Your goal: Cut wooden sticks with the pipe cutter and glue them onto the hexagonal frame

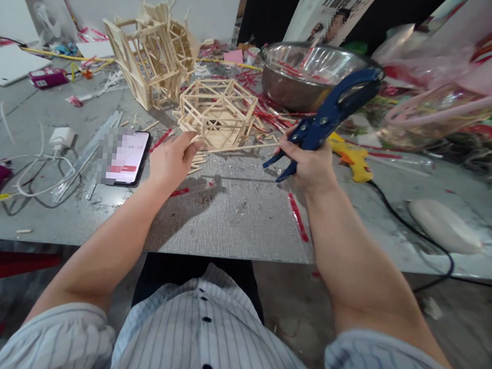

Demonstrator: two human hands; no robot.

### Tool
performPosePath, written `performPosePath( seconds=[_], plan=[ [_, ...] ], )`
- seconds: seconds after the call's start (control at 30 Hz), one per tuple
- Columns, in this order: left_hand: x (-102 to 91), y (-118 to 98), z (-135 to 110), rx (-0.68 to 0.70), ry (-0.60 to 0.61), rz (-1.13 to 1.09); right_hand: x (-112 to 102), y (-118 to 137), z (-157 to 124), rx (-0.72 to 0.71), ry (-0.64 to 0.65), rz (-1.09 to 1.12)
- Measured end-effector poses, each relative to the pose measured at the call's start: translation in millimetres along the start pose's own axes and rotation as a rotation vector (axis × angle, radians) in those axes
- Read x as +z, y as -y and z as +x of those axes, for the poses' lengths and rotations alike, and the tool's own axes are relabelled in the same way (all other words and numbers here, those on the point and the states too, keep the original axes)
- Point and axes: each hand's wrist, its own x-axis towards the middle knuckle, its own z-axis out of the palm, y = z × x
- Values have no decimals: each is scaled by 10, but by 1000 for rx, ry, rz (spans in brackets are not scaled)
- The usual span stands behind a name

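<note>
two hands are recorded above the table (235, 223). left hand (172, 159): fingertips pinched on a thin stick (240, 147), held level, seemingly so that its far end is presented to the cutter (333, 109). right hand (310, 167): fist closed round the cutter. phone (124, 156) and charger (61, 137) are laid left, glue gun (353, 158) right. hex frame (217, 112) is crowded against the stick; house frame (154, 54) and bowl (312, 74) are set behind.
</note>
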Motion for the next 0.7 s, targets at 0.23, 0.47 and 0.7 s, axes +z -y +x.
performPosePath(
  seconds=[0.23, 0.47, 0.7],
  plan=[
    [121, -91, -53, 248, 270, 48, 62, 81, -70, 1, 108, 17],
    [225, -137, -84, 223, 491, -265, 143, 37, -90, -77, 37, -54],
    [139, -147, 25, -296, 203, -1234, 302, -9, -185, -216, -75, -196]
  ],
)
